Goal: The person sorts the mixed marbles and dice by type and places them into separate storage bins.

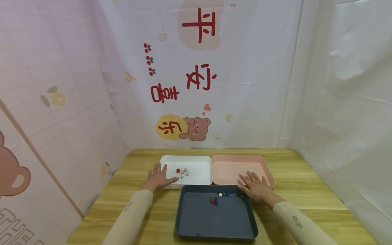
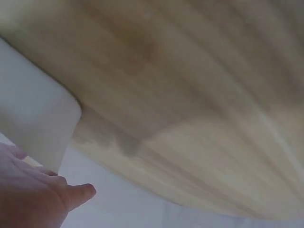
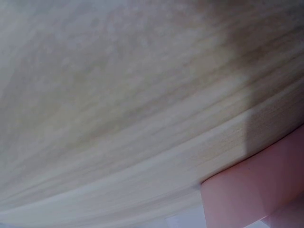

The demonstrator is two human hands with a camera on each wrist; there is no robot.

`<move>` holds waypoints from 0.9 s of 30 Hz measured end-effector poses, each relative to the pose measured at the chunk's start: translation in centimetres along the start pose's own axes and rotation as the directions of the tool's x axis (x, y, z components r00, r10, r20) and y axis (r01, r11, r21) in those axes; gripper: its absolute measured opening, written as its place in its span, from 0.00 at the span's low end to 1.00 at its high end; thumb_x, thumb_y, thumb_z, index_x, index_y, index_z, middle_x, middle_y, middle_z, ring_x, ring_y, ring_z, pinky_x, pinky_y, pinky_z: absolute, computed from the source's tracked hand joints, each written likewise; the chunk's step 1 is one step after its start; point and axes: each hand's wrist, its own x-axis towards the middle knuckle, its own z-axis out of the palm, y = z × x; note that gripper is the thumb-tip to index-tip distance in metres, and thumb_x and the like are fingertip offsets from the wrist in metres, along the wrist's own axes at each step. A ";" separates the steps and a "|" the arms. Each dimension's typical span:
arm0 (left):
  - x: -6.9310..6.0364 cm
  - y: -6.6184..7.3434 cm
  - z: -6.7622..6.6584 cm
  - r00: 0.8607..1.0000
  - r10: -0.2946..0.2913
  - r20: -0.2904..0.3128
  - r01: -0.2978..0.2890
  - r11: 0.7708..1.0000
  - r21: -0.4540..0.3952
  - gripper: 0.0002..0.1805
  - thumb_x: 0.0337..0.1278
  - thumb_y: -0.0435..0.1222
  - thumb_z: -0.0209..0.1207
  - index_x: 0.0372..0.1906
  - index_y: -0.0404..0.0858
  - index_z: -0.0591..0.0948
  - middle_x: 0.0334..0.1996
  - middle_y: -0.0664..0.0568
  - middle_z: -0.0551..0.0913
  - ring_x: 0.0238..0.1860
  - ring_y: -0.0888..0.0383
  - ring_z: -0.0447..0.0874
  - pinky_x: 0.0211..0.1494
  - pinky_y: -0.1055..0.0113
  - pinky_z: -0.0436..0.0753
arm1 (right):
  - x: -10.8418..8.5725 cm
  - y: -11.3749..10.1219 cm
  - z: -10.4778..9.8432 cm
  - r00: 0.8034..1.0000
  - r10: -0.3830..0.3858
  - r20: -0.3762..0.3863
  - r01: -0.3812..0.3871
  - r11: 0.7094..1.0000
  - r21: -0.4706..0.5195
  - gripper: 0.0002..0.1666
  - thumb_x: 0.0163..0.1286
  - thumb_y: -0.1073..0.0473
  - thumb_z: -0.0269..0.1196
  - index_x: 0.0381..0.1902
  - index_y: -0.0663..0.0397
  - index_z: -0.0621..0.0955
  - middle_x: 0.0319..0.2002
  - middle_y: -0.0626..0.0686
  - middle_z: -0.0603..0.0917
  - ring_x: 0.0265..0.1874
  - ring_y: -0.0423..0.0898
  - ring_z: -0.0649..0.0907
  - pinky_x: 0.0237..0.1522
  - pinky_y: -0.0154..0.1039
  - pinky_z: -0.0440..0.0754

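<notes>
My left hand (image 1: 158, 178) lies with fingers spread over the left front corner of the white tray (image 1: 200, 170), its thumb pointing toward the dice (image 1: 182, 173) inside. In the left wrist view the left hand (image 2: 35, 194) shows beside the tray's white wall (image 2: 38, 104). My right hand (image 1: 257, 188) has its fingers extended over the front right part of the pink tray (image 1: 235, 165), beside the back right corner of the dark tray (image 1: 215, 219). Neither hand holds anything visible. The pink tray's wall (image 3: 251, 190) appears in the right wrist view.
In the dark tray lie a white die (image 1: 220, 195), a red die (image 1: 213, 201) and several small coloured pieces (image 1: 216, 203), some near the right hand. One dark piece (image 1: 198, 234) sits by its front edge. Printed cloth (image 1: 245, 85) hangs behind the wooden table (image 1: 306, 190).
</notes>
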 end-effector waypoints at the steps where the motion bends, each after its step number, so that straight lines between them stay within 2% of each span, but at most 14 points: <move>1: -0.1 -0.1 0.1 1.000 -0.001 0.001 0.001 1.000 -0.008 0.61 0.53 0.71 0.54 0.77 0.29 0.53 0.75 0.26 0.42 0.76 0.32 0.35 0.72 0.33 0.41 | 0.0 0.0 0.0 1.000 -0.002 -0.001 0.002 1.000 -0.001 0.39 0.77 0.33 0.45 0.75 0.52 0.66 0.73 0.68 0.60 0.72 0.68 0.59 0.64 0.75 0.50; 8: -0.4 -0.4 0.3 1.000 -0.003 0.009 0.004 0.999 -0.041 0.62 0.53 0.70 0.56 0.77 0.28 0.51 0.76 0.27 0.41 0.76 0.33 0.35 0.72 0.33 0.42 | 0.0 0.1 0.1 1.000 0.002 -0.006 -0.002 1.000 0.003 0.40 0.77 0.33 0.46 0.74 0.52 0.66 0.73 0.68 0.61 0.72 0.68 0.59 0.64 0.75 0.50; 16: -0.5 -1.1 0.2 1.000 -0.030 -0.001 0.030 0.998 -0.052 0.70 0.44 0.74 0.59 0.76 0.24 0.48 0.76 0.28 0.43 0.76 0.33 0.39 0.71 0.32 0.44 | 0.0 0.1 -0.1 1.000 -0.003 -0.004 0.003 1.000 -0.004 0.40 0.77 0.33 0.46 0.74 0.53 0.67 0.72 0.69 0.61 0.71 0.69 0.59 0.64 0.75 0.51; 27: -1.4 -1.5 -0.2 0.997 -0.071 0.004 0.071 0.993 -0.098 0.74 0.40 0.74 0.61 0.75 0.22 0.45 0.74 0.25 0.47 0.76 0.33 0.42 0.70 0.30 0.45 | 0.0 -0.1 -0.1 1.000 -0.001 0.006 0.001 1.000 0.007 0.40 0.77 0.33 0.46 0.74 0.53 0.66 0.73 0.69 0.60 0.72 0.69 0.59 0.64 0.75 0.50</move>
